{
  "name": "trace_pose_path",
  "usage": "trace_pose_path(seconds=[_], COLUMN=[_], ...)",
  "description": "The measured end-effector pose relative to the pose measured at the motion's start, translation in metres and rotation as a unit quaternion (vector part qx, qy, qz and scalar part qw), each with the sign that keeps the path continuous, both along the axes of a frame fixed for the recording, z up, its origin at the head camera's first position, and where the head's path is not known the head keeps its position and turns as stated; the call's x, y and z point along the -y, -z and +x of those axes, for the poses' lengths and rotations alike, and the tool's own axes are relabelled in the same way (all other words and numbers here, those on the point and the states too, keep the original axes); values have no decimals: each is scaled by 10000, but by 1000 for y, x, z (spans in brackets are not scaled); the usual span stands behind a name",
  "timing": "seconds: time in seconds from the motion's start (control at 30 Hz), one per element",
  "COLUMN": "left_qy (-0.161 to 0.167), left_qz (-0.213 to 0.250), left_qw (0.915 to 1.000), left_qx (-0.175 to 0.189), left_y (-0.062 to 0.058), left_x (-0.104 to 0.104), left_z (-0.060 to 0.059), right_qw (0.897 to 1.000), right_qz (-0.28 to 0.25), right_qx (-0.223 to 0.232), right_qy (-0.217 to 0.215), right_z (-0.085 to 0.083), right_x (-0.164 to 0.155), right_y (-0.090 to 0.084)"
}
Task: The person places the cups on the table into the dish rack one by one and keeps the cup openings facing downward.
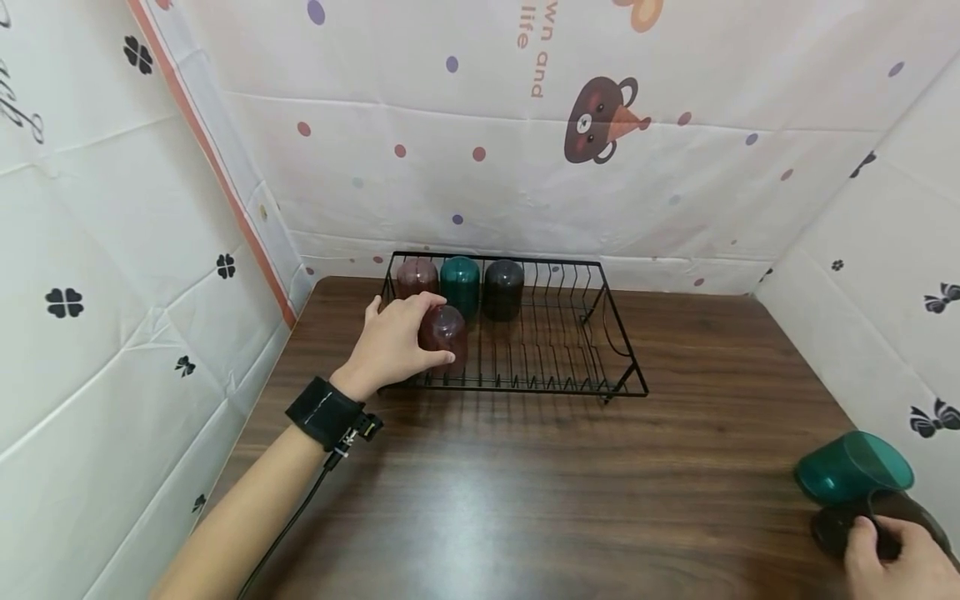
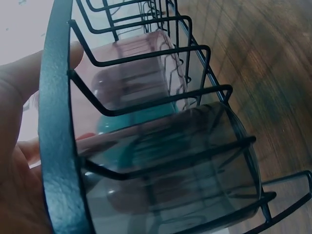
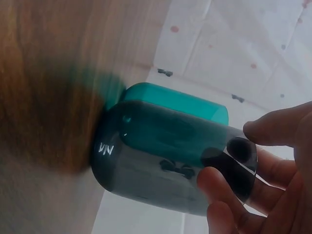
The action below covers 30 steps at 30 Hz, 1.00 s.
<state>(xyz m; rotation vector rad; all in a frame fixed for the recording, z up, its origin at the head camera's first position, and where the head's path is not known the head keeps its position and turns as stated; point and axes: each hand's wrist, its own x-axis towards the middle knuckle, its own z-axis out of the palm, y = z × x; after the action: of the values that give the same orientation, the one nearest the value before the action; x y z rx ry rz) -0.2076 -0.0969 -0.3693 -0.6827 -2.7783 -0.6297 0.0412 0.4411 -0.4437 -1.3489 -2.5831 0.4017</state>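
Nearest, low at the table's [image 1: 525,500] right corner, the right hand [image 1: 900,562] has its fingers curled round a dark smoky cup [image 1: 847,525] beside a green cup [image 1: 851,467]. Farther off, the outstretched left hand [image 1: 393,346] clasps a reddish cup [image 1: 444,333], upside down in the black wire rack [image 1: 622,367], fingers wrapped over it.

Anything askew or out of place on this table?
Nothing damaged or spilled. Four cups sit upside down in the wire rack. Only the green cup looks odd: it lies tilted on its side by the right hand, far from the rack.
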Motion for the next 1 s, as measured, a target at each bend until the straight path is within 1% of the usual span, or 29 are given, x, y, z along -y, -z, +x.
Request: trace_pose_path(seconds=[0.2, 0.33, 0.57, 0.7, 0.87, 1.0], left_qy=[94, 155, 192, 235, 243, 222], left_qz=[-224, -171, -405, -416, -388, -241], left_qw=[9997, 9997, 9987, 9985, 9988, 9995], left_qx=[42, 108, 225, 266, 189, 49], left_y=[3, 2, 0, -2, -4, -9], left_x=[2, 3, 6, 7, 8, 9], left_z=[0, 0, -3, -3, 0, 4], right_qw=[9998, 9998, 9995, 9993, 9994, 9991], right_qz=[-55, -88, -89, -35, 62, 164], right_qx=[-116, -97, 282, 358, 339, 367], right_qy=[127, 147, 139, 93, 90, 113], right_z=[-1, -2, -1, -1, -2, -2], right_x=[0, 0, 0, -1, 0, 1], right_y=[1, 1, -2, -2, -3, -3])
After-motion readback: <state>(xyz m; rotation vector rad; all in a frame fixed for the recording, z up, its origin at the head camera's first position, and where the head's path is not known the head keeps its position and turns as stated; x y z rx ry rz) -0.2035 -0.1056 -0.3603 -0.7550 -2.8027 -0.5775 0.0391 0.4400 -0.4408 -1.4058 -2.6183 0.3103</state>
